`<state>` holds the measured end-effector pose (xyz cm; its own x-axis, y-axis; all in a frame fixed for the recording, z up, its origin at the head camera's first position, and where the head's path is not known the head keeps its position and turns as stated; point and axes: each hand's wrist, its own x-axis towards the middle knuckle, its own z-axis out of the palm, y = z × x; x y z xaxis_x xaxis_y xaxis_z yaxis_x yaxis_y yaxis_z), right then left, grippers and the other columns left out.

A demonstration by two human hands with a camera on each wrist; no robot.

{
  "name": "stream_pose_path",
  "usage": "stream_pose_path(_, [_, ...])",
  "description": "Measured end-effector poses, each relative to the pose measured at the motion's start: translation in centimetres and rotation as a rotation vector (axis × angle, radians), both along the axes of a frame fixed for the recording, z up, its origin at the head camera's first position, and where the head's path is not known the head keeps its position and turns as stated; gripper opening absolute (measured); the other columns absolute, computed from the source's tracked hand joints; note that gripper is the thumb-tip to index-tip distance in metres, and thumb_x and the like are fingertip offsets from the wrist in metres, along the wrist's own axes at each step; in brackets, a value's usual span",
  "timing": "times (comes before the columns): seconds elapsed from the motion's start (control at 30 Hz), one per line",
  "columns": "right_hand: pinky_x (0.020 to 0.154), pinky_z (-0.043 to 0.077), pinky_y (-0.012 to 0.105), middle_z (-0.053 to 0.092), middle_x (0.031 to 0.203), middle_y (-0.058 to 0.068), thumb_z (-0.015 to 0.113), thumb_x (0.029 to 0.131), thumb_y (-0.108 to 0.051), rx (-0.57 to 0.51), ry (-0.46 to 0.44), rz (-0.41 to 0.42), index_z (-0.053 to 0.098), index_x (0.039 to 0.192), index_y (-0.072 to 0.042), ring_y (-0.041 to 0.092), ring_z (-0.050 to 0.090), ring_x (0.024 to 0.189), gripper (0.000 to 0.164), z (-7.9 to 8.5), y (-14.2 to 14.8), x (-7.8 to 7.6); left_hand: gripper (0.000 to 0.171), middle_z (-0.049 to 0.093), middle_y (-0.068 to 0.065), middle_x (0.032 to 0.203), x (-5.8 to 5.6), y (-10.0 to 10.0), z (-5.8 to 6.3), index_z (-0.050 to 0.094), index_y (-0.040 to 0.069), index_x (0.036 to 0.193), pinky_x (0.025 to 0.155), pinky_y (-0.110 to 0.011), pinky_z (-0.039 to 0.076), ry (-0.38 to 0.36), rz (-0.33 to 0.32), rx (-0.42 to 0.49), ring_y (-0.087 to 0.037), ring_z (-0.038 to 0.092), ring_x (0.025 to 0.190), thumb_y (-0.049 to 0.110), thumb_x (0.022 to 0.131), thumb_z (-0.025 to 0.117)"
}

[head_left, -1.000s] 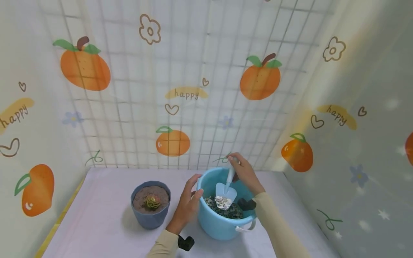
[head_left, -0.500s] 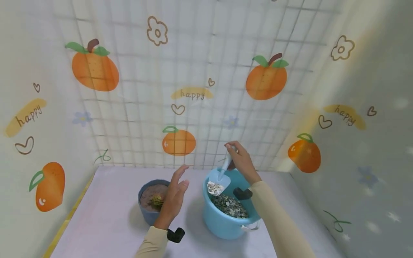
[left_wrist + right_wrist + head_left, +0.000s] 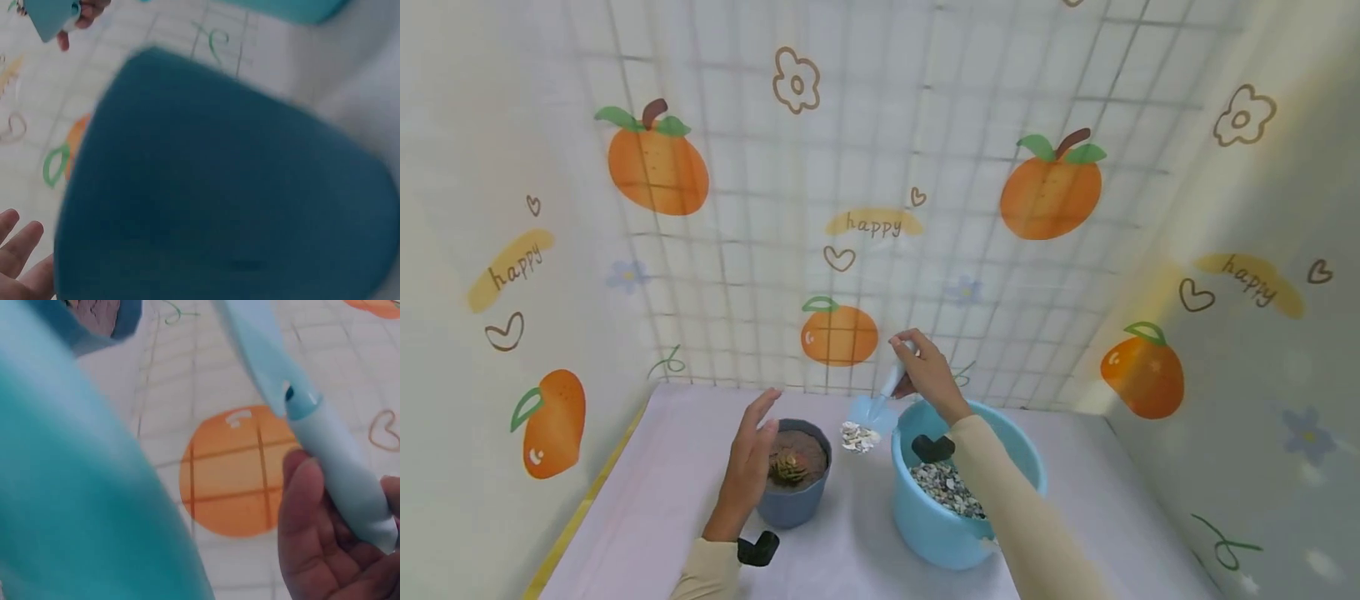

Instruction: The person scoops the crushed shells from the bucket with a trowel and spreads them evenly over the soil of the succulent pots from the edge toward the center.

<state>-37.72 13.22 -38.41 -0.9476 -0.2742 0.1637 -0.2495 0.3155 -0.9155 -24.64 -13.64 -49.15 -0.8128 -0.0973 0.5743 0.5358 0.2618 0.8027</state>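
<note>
My right hand [image 3: 928, 373] grips the handle of a light blue trowel [image 3: 337, 456], its blade tipped down in the head view. Small pale stone chips [image 3: 859, 437] lie on the blade, between the pot and the bucket. At the left, my left hand [image 3: 747, 467] is beside a blue-grey flower pot [image 3: 790, 510], fingers extended along its left side. That pot holds brown soil [image 3: 805, 450] and a small succulent [image 3: 787, 468]. In the left wrist view the pot's wall [image 3: 219, 187] fills most of the picture, with the left fingertips [image 3: 25, 244] at its edge.
A light blue bucket [image 3: 925, 542] with grey and white gravel [image 3: 947, 490] inside stands under my right forearm. A pale cloth [image 3: 625, 517] covers the table. Printed curtains over a wire grid [image 3: 745, 250] rise behind and at the sides.
The right hand has lifted the loaded trowel out of the bucket and carried it left. My left hand has left the bucket's rim and moved left to the pot.
</note>
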Motion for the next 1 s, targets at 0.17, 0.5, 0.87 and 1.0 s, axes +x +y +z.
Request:
stream_pose_path(0.17, [0.064, 0.055, 0.049, 0.067, 0.078, 0.019, 0.052, 0.100, -0.048, -0.023, -0.048, 0.032, 0.054, 0.125, -0.021, 0.034, 0.068, 0.062, 0.037, -1.0, -2.1, -0.2, 0.042, 0.037, -0.001, 0.151, 0.4, -2.4, -1.2, 0.039, 0.018, 0.149, 0.109, -0.052, 0.025, -0.006, 0.068, 0.014, -0.023, 0.029, 0.141, 0.021, 0.107, 0.036])
stream_pose_path(0.5, [0.059, 0.056, 0.045, 0.068, 0.078, 0.021, 0.053, 0.099, -0.047, -0.104, -0.111, 0.098, 0.053, 0.124, -0.014, 0.036, 0.069, 0.063, 0.042, -3.2, -4.4, -0.5, 0.042, 0.037, -0.003, 0.152, 0.7, -3.3, -4.6, 0.043, 0.018, 0.146, 0.108, -0.058, 0.022, -0.163, 0.129, -0.003, -0.027, 0.028, 0.141, 0.031, 0.107, 0.037])
stream_pose_path(0.87, [0.061, 0.056, 0.045, 0.069, 0.080, 0.023, 0.052, 0.099, -0.047, -0.121, -0.199, 0.119, 0.053, 0.123, -0.009, 0.038, 0.070, 0.067, 0.044, -4.2, -5.4, -0.6, 0.041, 0.040, -0.009, 0.149, 0.3, -2.6, -7.9, 0.047, 0.014, 0.137, 0.108, -0.056, 0.024, -0.294, 0.130, 0.028, -0.030, 0.030, 0.140, 0.039, 0.106, 0.040])
stream_pose_path(1.0, [0.061, 0.056, 0.046, 0.068, 0.081, 0.026, 0.053, 0.100, -0.045, -0.137, -0.210, 0.111, 0.053, 0.122, -0.009, 0.041, 0.069, 0.070, 0.043, -4.3, -5.2, -0.6, 0.036, 0.047, -0.004, 0.141, 0.4, -2.2, -8.7, 0.044, 0.017, 0.136, 0.103, -0.043, 0.033, -0.300, 0.139, 0.059, -0.023, 0.042, 0.129, 0.037, 0.106, 0.041])
